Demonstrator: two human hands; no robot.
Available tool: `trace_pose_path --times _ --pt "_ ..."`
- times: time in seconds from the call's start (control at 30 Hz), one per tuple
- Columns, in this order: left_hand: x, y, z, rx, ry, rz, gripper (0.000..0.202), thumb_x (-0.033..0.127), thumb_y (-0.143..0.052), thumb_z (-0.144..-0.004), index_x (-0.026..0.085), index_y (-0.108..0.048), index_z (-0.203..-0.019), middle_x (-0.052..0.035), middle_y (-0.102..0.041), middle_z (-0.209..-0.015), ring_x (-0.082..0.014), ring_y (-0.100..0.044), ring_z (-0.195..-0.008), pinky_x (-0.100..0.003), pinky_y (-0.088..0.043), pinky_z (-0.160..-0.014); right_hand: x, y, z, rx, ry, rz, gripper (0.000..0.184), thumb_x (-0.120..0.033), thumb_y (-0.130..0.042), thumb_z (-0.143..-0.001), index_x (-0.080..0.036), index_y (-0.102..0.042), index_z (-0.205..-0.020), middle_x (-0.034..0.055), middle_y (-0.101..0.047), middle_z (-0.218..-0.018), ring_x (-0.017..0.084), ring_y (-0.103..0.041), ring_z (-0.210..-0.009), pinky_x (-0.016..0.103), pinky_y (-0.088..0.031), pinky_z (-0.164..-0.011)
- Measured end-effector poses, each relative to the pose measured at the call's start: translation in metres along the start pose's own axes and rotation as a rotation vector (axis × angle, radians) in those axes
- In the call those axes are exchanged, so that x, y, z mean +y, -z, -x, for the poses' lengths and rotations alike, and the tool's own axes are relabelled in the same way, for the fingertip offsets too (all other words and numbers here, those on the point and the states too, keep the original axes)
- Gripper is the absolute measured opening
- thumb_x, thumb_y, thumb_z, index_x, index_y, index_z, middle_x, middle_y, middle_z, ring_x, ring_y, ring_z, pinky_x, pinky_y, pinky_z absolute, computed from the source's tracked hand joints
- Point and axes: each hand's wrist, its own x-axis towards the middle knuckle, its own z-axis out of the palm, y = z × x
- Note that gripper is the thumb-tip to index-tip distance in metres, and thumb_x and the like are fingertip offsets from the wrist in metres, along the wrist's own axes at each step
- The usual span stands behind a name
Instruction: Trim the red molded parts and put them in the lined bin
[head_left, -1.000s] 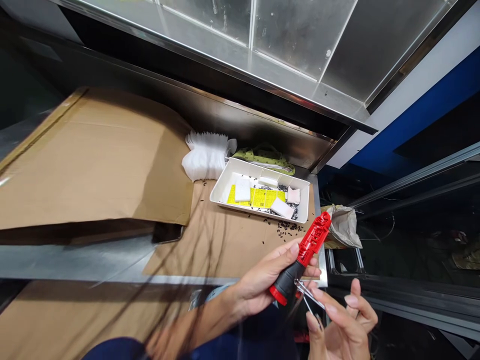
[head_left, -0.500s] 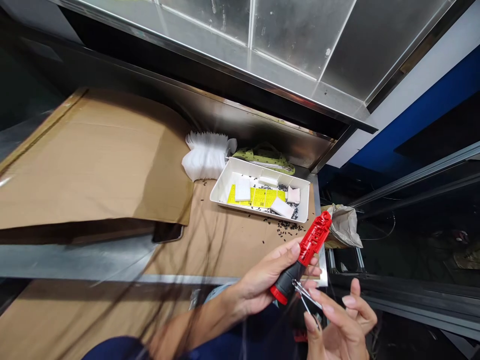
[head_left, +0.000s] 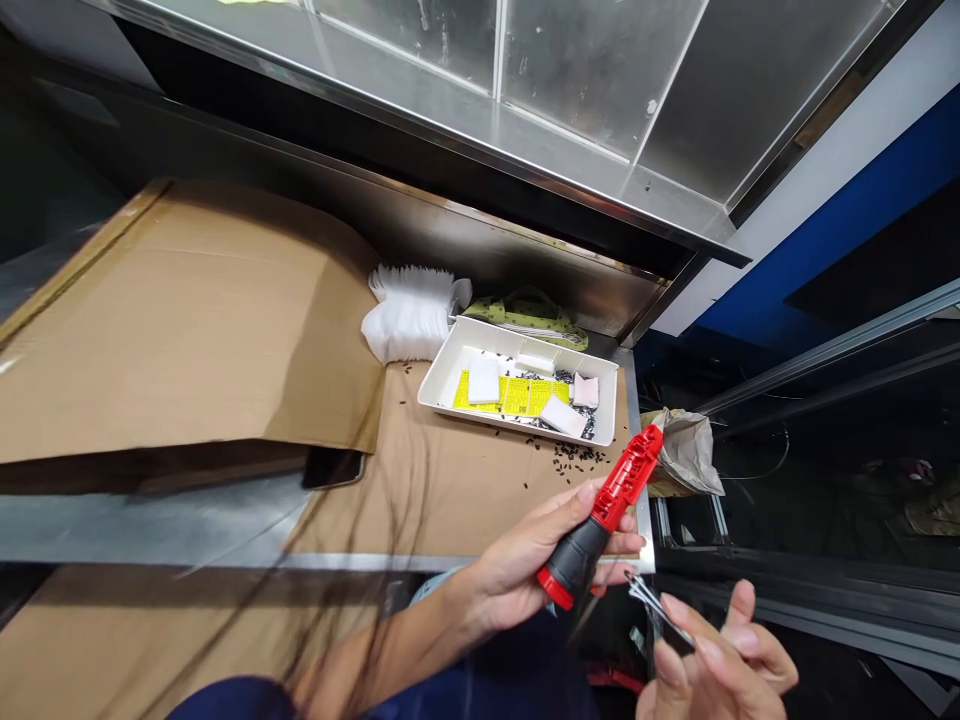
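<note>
My left hand (head_left: pixel 517 560) is closed around a red-and-black plastic handle shell (head_left: pixel 624 482), tilted with its narrow red end up and to the right. Ribs and hollows show along the red part; the black part (head_left: pixel 576 556) widens to a red rim at the bottom. In my right hand (head_left: pixel 720 650), shiny metal nail clippers (head_left: pixel 654 600) are pinched between thumb and fingers, the other fingers raised. The clippers' tip is beside the fingertips of my left hand, apart from the shell.
A white tray (head_left: pixel 442 395) on the cardboard-covered bench holds white blocks, yellow label sheets and small black pieces (head_left: pixel 574 455), some spilled in front. Left stands a large cardboard box (head_left: pixel 225 320). White stacked sheets (head_left: pixel 412 315), a green bag (head_left: pixel 525 318) and a paper bag (head_left: pixel 686 450) are around.
My right hand has drawn the clippers away from the shell's black part, rightward and slightly down. My left hand keeps the shell nearly in place, turned slightly.
</note>
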Motion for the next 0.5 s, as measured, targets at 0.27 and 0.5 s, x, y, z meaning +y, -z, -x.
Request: trace_pose_path --times 0.27,0.5 --pt "-0.002 0.001 -0.001 0.033 0.022 -0.001 0.041 0.037 -0.077 -0.085 0.012 -0.065 -0.115 -0.0076 -0.073 -0.092 -0.0188 -0.074 -0.086 -0.028 -0.060 -0.074 -0.001 -0.011 -0.004 -0.137 0.228 0.002 0.023 -0.016 -0.077 -0.080 -0.021 -0.061 -0.096 0.0037 -0.073 -0.082 0.023 -0.045 -0.108 0.071 -0.025 -0.117" --pt "-0.001 -0.005 0.000 0.007 0.007 -0.006 0.029 0.033 -0.070 -0.091 0.011 -0.066 -0.110 -0.0067 -0.072 -0.092 -0.0161 -0.074 -0.084 -0.026 -0.061 -0.073 -0.013 -0.018 -0.006 -0.097 0.196 0.017 0.022 -0.016 -0.075 -0.081 -0.022 -0.062 -0.097 0.0046 -0.072 -0.079 0.025 -0.046 -0.102 0.074 -0.027 -0.113"
